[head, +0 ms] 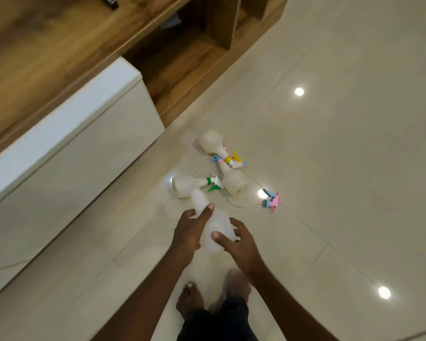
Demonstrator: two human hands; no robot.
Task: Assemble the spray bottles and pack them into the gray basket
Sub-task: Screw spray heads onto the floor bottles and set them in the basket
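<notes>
Spray bottle body, white and translucent with no head on it, sits between both your hands above the tiled floor. Your left hand wraps its upper part, fingers curled around the far side and thumb laid along the near side up toward the neck. Your right hand grips the lower, wider part, thumb pressed across the front and fingers closed behind it. Both hands are clasped on this 1 bottle.

Just beyond it on the floor lie 3 more bottles on their sides: a green-capped bottle nearest your left hand, its base close under the held bottle's neck; a yellow-capped bottle farthest away; and a third bottle between them, its neck meeting the yellow one's head. A loose blue-and-pink spray head lies apart to the right, by a bright light reflection.

Left of the pile stand a white cabinet and a wooden shelf unit. Your bare foot shows below your arms. No gray basket is in view.
</notes>
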